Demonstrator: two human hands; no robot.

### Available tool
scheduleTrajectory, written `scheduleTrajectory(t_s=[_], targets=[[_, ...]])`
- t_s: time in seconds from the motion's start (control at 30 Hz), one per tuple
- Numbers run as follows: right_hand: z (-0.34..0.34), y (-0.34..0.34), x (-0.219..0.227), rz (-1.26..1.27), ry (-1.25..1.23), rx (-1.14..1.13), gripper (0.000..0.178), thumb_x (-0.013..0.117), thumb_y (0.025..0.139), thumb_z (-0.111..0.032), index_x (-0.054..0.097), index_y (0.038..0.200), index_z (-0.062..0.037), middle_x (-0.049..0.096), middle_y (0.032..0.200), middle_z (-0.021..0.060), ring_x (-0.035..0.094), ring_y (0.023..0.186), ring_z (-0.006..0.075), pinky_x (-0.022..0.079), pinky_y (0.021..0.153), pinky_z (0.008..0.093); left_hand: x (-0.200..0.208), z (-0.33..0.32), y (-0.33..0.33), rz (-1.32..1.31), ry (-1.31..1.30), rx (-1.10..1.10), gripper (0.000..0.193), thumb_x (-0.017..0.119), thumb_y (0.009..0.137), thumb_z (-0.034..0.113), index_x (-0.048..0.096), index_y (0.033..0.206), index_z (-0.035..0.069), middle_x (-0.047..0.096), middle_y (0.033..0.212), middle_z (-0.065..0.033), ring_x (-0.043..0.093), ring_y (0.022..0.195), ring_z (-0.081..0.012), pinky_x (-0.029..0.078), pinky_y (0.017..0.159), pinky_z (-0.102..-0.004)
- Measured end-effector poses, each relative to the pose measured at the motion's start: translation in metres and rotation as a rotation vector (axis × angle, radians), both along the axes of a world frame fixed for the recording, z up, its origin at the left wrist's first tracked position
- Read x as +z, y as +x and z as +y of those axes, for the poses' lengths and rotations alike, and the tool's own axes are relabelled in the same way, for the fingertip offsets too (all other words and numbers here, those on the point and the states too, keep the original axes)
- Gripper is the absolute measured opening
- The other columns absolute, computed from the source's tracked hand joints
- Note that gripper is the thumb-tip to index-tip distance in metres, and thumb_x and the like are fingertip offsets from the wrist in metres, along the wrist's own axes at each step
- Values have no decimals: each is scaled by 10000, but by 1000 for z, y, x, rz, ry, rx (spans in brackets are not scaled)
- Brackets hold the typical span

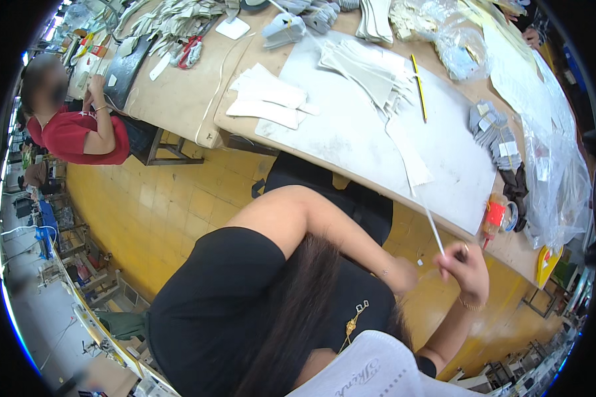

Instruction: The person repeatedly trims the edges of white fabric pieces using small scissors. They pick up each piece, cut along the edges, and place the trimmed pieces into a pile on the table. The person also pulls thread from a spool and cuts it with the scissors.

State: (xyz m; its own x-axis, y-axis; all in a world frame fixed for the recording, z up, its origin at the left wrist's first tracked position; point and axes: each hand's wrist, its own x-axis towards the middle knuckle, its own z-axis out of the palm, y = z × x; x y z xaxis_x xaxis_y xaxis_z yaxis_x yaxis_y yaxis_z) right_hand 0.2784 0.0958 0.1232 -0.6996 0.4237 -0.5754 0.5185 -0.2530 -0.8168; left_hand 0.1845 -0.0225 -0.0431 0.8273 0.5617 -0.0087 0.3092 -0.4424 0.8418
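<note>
Just past the table's front edge, my right hand [467, 270] is closed with its fingertips pinching the end of a thin white strip [432, 226]. The strip slants up to a narrow pale fabric piece [407, 155] lying on the white sheet. Beside it, lower and to the left, is my left hand [402, 274]; its fingers are bent out of sight. Farther up the table lie a fanned pile of pale cut fabric pieces [364, 69] and a smaller stack of white pieces [268, 96]. A yellow and black pencil [420, 89] rests right of the pile.
Near the table's right end are a red-labelled bottle [495, 215], a tape roll [510, 217], bundled grey pieces [496, 135] and clear plastic [556, 172]. Red-handled scissors [191, 54] lie at far left. A person in a red shirt [89, 135] works at the left.
</note>
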Motion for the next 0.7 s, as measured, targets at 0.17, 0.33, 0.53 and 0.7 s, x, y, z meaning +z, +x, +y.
scheduleTrajectory(t_s=[0.17,0.33,0.53,0.7], targets=[[-23,125,60,-245,338,-163,49,694,891,7,724,885,46,718,755,98,679,644,145,493,586,252,37,28,-88,422,-436,-89,328,653,931,286,739,850,-20,738,764,-171,729,657,-303,592,610,-407],[-105,275,103,-477,636,-621,206,638,1019,-156,666,932,29,730,967,79,654,950,163,499,928,312,85,54,-239,-265,-1016,436,442,524,1052,274,582,1381,-16,720,1163,-176,755,855,-223,643,701,-319],[-243,467,152,-1222,917,-1427,613,662,946,-496,679,1327,-16,717,1239,160,651,1100,241,481,976,350,93,85,-479,-1327,-822,871,726,520,1004,228,210,1554,-130,213,1632,-343,208,1540,-439,167,1282,-539],[-294,569,147,-1896,869,-1383,800,683,816,-683,695,1313,-57,743,1097,197,690,916,255,524,839,352,70,126,-621,-1790,-940,622,669,395,1052,323,270,1554,-101,393,1595,-238,475,1335,-337,450,1014,-458]])
